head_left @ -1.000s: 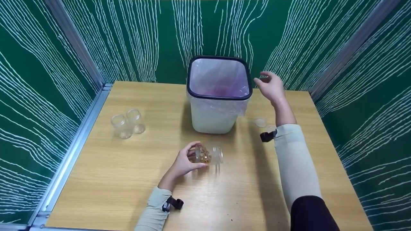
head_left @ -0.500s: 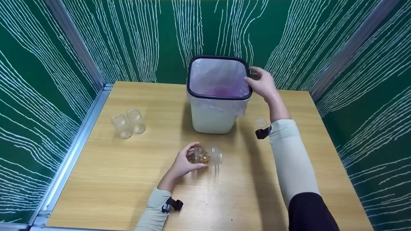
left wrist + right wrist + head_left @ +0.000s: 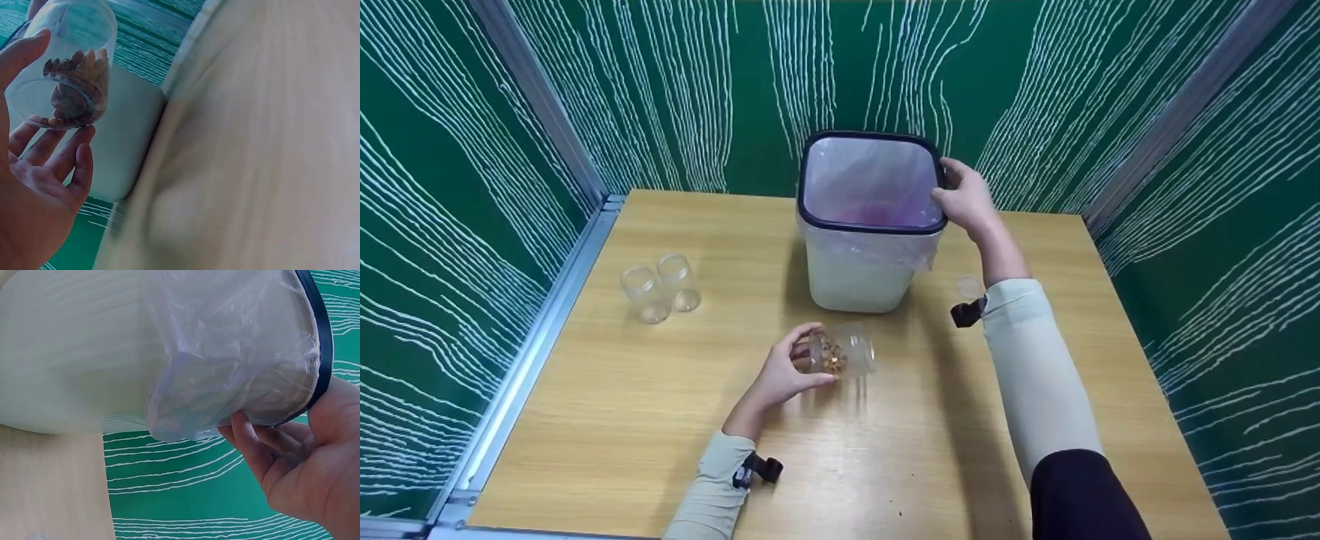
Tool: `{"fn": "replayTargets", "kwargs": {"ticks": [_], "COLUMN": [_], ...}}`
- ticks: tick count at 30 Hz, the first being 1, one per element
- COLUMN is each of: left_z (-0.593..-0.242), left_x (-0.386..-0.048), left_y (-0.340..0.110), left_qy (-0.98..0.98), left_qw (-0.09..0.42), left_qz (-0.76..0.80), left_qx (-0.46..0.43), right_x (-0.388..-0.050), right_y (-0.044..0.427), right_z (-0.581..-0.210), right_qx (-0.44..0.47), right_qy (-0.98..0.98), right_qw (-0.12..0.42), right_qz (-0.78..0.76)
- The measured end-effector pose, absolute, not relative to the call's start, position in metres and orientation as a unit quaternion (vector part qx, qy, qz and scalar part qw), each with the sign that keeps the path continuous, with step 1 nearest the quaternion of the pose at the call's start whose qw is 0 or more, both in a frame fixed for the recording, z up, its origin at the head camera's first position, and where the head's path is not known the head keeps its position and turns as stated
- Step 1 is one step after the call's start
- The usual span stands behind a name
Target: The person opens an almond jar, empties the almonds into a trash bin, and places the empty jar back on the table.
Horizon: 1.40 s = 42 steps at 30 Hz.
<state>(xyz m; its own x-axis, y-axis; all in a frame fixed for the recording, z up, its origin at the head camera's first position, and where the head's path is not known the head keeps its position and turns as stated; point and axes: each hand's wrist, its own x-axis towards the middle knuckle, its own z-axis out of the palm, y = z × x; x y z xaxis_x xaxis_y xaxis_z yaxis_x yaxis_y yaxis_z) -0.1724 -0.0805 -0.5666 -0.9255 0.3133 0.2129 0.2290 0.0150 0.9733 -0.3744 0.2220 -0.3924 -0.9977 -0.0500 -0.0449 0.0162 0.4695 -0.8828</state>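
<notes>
My left hand [image 3: 786,373] grips a clear plastic jar [image 3: 851,349] by its base end, fingers and thumb on opposite sides. The jar lies tilted on its side in the hand, its mouth toward the right, above the table. Small brown pieces [image 3: 81,84], like nuts or dried bits, sit in its base half. At the back, my right hand [image 3: 971,201] holds the black rim [image 3: 323,343] of a white trash bin [image 3: 851,277] at its right side. In the right wrist view its fingers touch the bin's clear liner bag [image 3: 197,388].
Two clear jars [image 3: 647,296] stand upright on the table's left part. A round clear lid [image 3: 969,286] lies right of the bin, partly hidden by the right wrist camera. Tiny dark crumbs [image 3: 900,514] lie near the front edge. Green striped walls [image 3: 675,90] surround the table.
My right hand has moved left from beside the bin onto its rim and holds it. The left hand with the jar has shifted slightly up and left.
</notes>
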Motion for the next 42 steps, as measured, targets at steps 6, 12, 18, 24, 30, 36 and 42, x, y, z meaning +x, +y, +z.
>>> {"fn": "replayTargets", "kwargs": {"ticks": [6,12,18,24,30,36,42], "left_z": [-0.548,-0.527,-0.49,-0.46,-0.433,-0.405,-0.383], "left_x": [-0.18,-0.194,-0.199,-0.207,-0.217,-0.235,-0.256], "left_y": [-0.089,-0.101,-0.115,-0.128,-0.14,-0.148,-0.151], "left_qy": [0.733,0.741,0.75,0.758,0.763,0.77,0.759], "left_qw": [0.0,-0.028,-0.049,-0.061,-0.077,-0.088,-0.097], "left_qz": [0.645,0.631,0.62,0.603,0.588,0.572,0.577], "left_qx": [0.218,0.228,0.225,0.238,0.256,0.268,0.287], "right_x": [-0.374,-0.375,-0.378,-0.377,-0.373,-0.373,-0.374], "right_y": [0.219,0.218,0.216,0.217,0.218,0.219,0.216], "right_z": [-0.393,-0.394,-0.395,-0.394,-0.396,-0.397,-0.397], "right_qx": [0.001,0.006,0.001,0.009,0.02,0.027,0.017], "right_qy": [0.857,0.85,0.847,0.848,0.845,0.847,0.848], "right_qw": [0.03,0.009,-0.009,-0.016,-0.005,0.001,-0.013], "right_qz": [-0.515,-0.527,-0.532,-0.529,-0.534,-0.531,-0.53]}}
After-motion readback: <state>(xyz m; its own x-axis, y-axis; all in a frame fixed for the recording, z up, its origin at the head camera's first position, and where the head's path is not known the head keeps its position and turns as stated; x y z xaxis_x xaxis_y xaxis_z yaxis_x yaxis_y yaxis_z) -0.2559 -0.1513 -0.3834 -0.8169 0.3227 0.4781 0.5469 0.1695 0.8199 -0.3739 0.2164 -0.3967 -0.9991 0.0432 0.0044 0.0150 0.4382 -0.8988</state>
